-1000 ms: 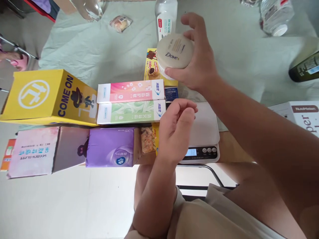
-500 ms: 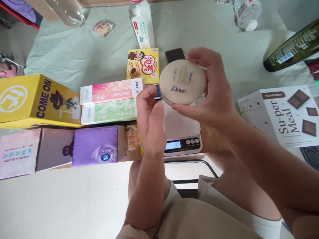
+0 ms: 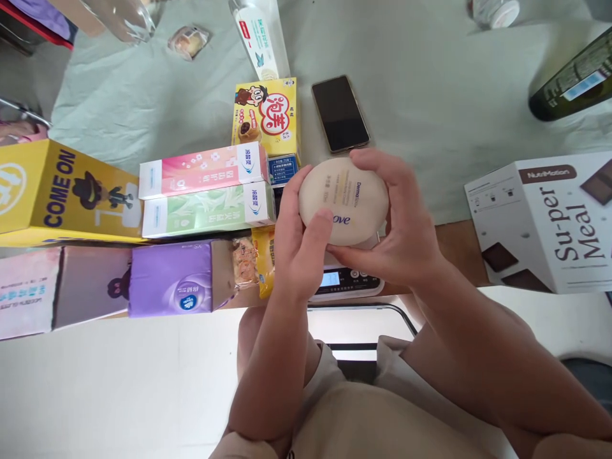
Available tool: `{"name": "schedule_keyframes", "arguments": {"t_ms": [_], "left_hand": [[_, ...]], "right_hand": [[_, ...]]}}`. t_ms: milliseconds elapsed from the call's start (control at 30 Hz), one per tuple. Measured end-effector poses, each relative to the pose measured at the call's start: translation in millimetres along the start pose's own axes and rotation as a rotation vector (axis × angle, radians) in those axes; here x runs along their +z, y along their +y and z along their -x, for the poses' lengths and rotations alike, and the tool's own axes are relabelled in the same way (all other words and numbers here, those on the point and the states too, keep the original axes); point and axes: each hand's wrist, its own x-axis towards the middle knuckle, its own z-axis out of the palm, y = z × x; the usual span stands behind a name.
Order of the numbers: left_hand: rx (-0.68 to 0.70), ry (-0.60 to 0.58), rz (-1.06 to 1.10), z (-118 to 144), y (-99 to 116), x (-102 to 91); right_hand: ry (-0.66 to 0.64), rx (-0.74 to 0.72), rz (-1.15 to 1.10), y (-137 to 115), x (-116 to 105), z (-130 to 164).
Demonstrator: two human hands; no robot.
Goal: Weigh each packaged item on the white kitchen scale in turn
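Both hands hold the round Dove jar (image 3: 343, 201) above the kitchen scale (image 3: 348, 282): the left hand (image 3: 300, 245) wraps its near-left edge, the right hand (image 3: 404, 233) cups its far and right side. Each grip is closed on the jar, lid on, contents hidden. It looks like the carrying step; setting it down would call for lowering it level. Beyond the grip lies a phone (image 3: 340, 113); left of it, two toothpaste boxes (image 3: 205, 189).

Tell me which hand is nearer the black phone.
Right. The right hand, gripping the Dove jar, lies just below the phone; the left hand holds the jar lower left.
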Motion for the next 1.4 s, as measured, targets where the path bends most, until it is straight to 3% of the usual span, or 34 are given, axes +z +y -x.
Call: {"name": "schedule_keyframes", "arguments": {"t_ms": [267,367,533,833,1133,1400], "left_hand": [[-0.01,0.004,0.035,3.8,-1.3,3.9],[0.066,0.018,0.043,3.4,-0.8,3.4],[0.178,0.03,-0.034,3.0,1.0,-1.3],[0.295,-0.05,-0.086,0.3,-16.5,-7.9],[0.264,-0.171,-0.113,2.2,-19.6,-11.1],[0.28,-0.185,-0.243,-0.9,-16.3,-17.0]], "right_hand": [[-0.084,0.007,-0.033,16.9,-9.2,14.7],[-0.129,0.025,-0.128,30.2,-15.8,19.9],[-0.071,0.123,-0.172,40.6,-21.1,26.6],[-0.164,0.028,-0.169,44.3,-26.3,26.2],[-0.215,0.068,-0.139,43.7,-30.3,28.2],[-0.229,0.067,-0.161,50.5,-23.0,18.8]]}}
